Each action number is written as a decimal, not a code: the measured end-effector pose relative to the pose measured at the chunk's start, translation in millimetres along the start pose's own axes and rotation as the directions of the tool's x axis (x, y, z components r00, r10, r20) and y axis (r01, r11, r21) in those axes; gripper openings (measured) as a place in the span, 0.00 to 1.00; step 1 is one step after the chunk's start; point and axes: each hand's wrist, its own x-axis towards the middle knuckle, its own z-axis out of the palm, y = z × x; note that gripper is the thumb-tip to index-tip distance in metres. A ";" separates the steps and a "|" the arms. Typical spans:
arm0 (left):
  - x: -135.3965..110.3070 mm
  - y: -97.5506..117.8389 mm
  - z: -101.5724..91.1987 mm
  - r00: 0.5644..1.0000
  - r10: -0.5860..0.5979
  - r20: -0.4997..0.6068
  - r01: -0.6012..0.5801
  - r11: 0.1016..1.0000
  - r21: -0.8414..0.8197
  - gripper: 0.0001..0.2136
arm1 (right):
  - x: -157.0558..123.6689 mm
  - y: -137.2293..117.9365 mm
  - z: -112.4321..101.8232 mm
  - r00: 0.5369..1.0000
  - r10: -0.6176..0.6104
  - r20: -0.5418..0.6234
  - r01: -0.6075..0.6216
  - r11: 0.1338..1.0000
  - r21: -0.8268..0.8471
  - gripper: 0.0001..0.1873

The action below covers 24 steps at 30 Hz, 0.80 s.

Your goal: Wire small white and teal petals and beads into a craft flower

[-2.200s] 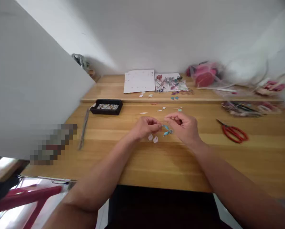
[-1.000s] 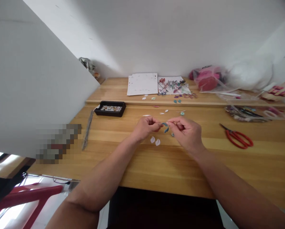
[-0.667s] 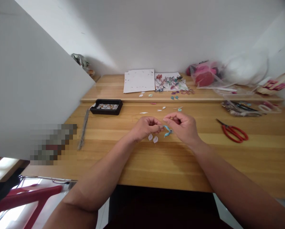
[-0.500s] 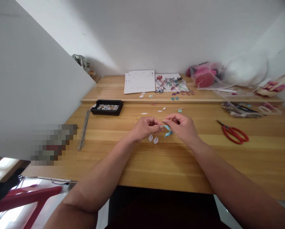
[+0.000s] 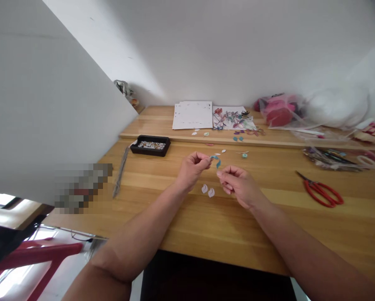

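Wooden desk (image 5: 193, 225), bead tray (image 5: 149, 151) and red-handled scissors (image 5: 314, 183) suggest a craft workspace.

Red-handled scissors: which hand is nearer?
Right. The right hand is left of the red-handled scissors, not touching them. The left hand is farther off, left of the right hand, pinching one end of the curled blue strip.

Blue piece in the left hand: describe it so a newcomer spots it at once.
On the wooden desk, near the middle, find the left hand. It pinches one end of the blue piece, which bends down towards the right hand. Unlike the two blue bits on the ledge behind, it is a curved strip, held up.
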 end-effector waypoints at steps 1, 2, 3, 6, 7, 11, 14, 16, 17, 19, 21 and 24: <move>0.3 -0.4 -0.3 1.000 0.006 -0.011 -0.006 1.000 0.010 0.13 | -0.7 0.7 0.9 1.000 -0.024 -0.011 0.024 0.999 -0.040 0.16; 0.3 -0.6 -0.6 1.000 0.012 -0.017 -0.012 1.000 0.022 0.13 | -1.6 1.1 1.5 0.998 -0.056 -0.021 0.053 0.994 -0.096 0.16; 0.3 -0.6 -0.7 1.000 0.019 -0.020 -0.018 0.999 0.034 0.12 | -2.7 0.9 1.8 0.995 -0.098 -0.028 0.092 0.981 -0.169 0.15; -0.4 -0.5 -0.6 1.000 0.016 -0.010 -0.015 0.998 0.064 0.12 | -6.8 -2.3 1.0 0.956 -0.289 -0.045 0.244 0.873 -0.423 0.11; -0.7 -0.4 -0.5 1.000 0.006 0.001 -0.006 0.997 0.070 0.12 | -8.0 -3.9 0.3 0.932 -0.360 -0.055 0.287 0.819 -0.496 0.10; -1.8 0.0 0.2 0.996 -0.072 0.053 0.070 0.996 0.047 0.13 | -9.4 -8.1 -2.9 0.835 -0.543 -0.088 0.357 0.657 -0.664 0.06; -2.2 1.2 0.2 0.988 -0.140 0.072 0.141 0.990 -0.005 0.15 | -8.9 -8.2 -4.9 0.770 -0.638 -0.028 0.418 0.537 -0.733 0.05; -2.4 2.3 0.1 0.980 -0.184 0.077 0.187 0.982 -0.034 0.15 | -9.1 -7.8 -6.2 0.735 -0.677 0.039 0.448 0.440 -0.778 0.06; -2.4 3.0 0.1 0.975 -0.206 0.081 0.210 0.977 -0.046 0.15 | -9.3 -7.8 -6.9 0.721 -0.689 0.069 0.453 0.394 -0.800 0.06; -2.8 4.3 0.2 0.966 -0.240 0.091 0.247 0.967 -0.066 0.15 | -9.5 -7.8 -8.7 0.698 -0.708 0.113 0.454 0.314 -0.833 0.08; -3.4 5.4 0.5 0.960 -0.259 0.105 0.268 0.960 -0.081 0.15 | -9.2 -7.9 -10.8 0.674 -0.725 0.143 0.448 0.246 -0.860 0.08; -4.4 6.2 1.0 0.957 -0.270 0.110 0.280 0.956 -0.087 0.15 | -8.3 -8.0 -12.8 0.652 -0.737 0.176 0.425 0.163 -0.891 0.08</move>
